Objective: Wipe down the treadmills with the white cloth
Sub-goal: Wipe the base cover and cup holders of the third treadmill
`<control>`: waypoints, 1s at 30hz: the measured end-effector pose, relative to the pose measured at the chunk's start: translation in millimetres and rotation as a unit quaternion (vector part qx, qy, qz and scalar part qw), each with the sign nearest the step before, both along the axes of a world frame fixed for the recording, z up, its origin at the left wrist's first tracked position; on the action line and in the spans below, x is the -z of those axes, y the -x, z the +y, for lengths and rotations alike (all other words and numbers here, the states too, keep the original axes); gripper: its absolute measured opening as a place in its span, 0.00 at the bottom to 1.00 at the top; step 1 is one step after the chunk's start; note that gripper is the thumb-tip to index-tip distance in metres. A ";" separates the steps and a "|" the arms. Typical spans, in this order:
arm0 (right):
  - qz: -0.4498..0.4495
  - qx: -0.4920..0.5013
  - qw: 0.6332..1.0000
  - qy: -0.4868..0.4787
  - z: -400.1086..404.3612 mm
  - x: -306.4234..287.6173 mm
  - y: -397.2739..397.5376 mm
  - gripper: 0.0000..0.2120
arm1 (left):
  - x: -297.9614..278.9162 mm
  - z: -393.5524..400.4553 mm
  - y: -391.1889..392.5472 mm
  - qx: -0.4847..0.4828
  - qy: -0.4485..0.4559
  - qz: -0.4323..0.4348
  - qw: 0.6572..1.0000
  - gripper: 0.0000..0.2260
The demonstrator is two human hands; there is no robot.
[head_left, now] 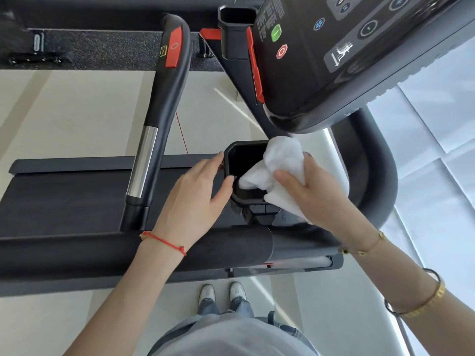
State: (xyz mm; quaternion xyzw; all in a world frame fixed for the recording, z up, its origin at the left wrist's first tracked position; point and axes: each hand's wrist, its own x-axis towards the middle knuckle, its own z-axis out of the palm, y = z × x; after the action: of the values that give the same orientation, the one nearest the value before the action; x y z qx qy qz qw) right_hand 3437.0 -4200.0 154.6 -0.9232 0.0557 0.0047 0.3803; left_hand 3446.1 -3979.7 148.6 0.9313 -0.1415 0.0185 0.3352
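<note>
The black treadmill (77, 201) fills the view, seen from its side, with its console (334, 60) at the upper right. A black cup holder (241, 160) sits just below the console. My right hand (311, 191) grips the bunched white cloth (277, 163), which is pressed into the cup holder's right side and hangs over its rim. My left hand (198, 194) rests flat against the holder's left rim, fingers spread, holding nothing.
A black handrail (159, 111) with a chrome section and a red pad runs up the left. A second cup holder (236, 29) sits at the top. A curved dark frame (377, 176) bends round on the right. My shoes (222, 294) stand on pale floor.
</note>
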 end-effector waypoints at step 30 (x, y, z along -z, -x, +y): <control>-0.076 -0.292 0.934 0.189 21.7 -23.1 22.5 0.25 | -3.1 27.3 48.6 -0.030 0.007 -0.040 0.999 0.15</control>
State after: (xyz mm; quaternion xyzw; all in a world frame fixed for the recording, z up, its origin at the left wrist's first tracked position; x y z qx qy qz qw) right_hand 3414.5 -4178.4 177.6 -0.9514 -0.2452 0.0350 0.1833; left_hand 3397.4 -3952.3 151.7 0.9314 -0.1267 0.0667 0.3346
